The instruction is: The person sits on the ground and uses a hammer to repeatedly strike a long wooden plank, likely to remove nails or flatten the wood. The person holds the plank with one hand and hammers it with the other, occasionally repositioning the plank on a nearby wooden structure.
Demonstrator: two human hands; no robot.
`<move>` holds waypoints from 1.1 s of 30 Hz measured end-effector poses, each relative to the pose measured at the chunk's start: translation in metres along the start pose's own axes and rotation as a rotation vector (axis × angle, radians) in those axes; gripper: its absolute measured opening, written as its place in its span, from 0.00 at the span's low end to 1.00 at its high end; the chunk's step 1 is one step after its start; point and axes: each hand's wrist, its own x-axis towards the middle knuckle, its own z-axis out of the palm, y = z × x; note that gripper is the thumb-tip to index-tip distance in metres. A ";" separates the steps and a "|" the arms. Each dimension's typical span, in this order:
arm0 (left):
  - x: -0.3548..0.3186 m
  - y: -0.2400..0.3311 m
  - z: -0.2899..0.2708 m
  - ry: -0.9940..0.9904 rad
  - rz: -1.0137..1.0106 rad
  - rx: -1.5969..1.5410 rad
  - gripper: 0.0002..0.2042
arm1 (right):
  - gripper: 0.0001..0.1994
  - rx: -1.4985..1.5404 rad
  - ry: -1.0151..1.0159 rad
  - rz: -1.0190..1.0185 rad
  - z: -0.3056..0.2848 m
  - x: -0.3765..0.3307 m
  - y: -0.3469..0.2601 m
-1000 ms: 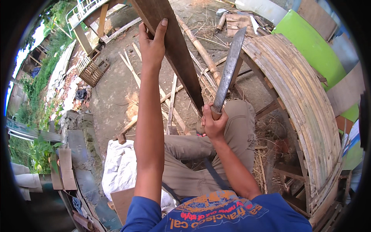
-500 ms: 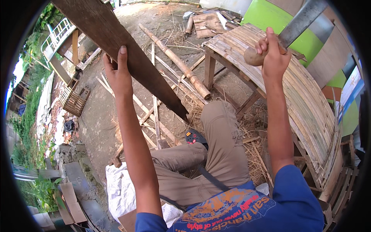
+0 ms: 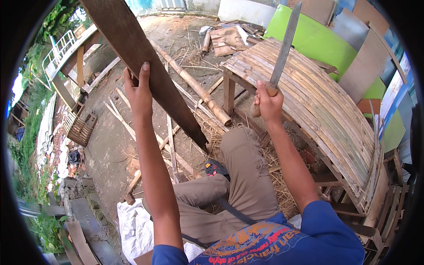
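Note:
My left hand [image 3: 140, 95] is closed on the edge of a long dark wooden plank [image 3: 132, 42], thumb on its face. The plank slants from the top left down to the right, and its jagged lower end is beside my foot, in front of my bent knee. In my right hand [image 3: 269, 106] is a machete [image 3: 286, 48], gripped by its rounded wooden handle. Its blade points up and slightly right, apart from the plank, in front of the near edge of a bamboo-slat platform [image 3: 318, 97].
A thick bamboo pole [image 3: 194, 86] and several thin strips [image 3: 170, 141] lie on the ground beyond the plank. Green and grey panels [image 3: 313, 42] lean behind the platform. A slatted crate [image 3: 79, 128] and a broken block wall [image 3: 86, 207] are at left. A white sack [image 3: 132, 227] lies beside me.
My right hand has swung the machete left and down, and its blade is now more upright. The plank and my left hand sit slightly farther right and lower; the view has shifted a little.

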 end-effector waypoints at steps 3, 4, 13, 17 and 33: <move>0.005 -0.009 0.006 -0.019 0.040 0.003 0.20 | 0.13 0.064 -0.078 0.331 0.031 -0.075 0.023; 0.007 -0.010 0.008 -0.014 0.056 0.018 0.20 | 0.13 -0.001 -0.119 0.414 0.036 -0.093 0.039; 0.010 -0.030 0.006 0.030 0.127 0.047 0.24 | 0.19 -0.153 -0.109 0.195 0.079 -0.155 0.073; 0.010 -0.034 0.017 0.054 0.180 -0.011 0.21 | 0.19 -0.407 -0.267 0.371 0.061 -0.190 0.115; 0.009 -0.039 0.040 -0.043 0.228 0.064 0.23 | 0.19 -0.341 -0.164 0.336 0.047 -0.215 0.103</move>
